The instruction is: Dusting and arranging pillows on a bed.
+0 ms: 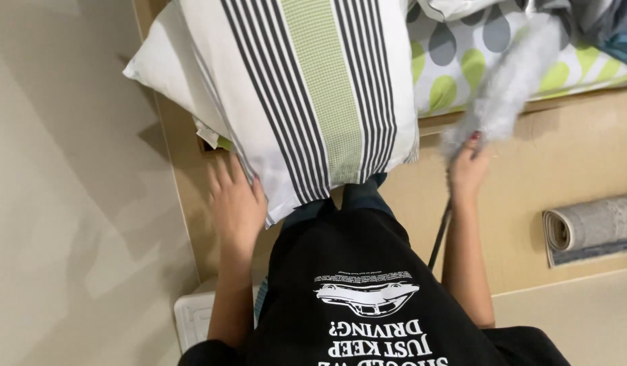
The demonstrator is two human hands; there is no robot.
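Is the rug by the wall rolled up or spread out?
Rolled up: the rug shows a spiral end and lies as a tube.

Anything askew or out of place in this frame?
The striped pillow sits tilted, overhanging the bed edge, propped by the left hand. The right hand holds a fluffy duster. A rolled rug lies nearby.

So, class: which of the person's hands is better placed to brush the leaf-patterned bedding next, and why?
Probably the right hand: it grips the fluffy grey duster, whose head already lies over the green-and-grey leaf-patterned bedding. The left hand is pressed against the striped white pillow.
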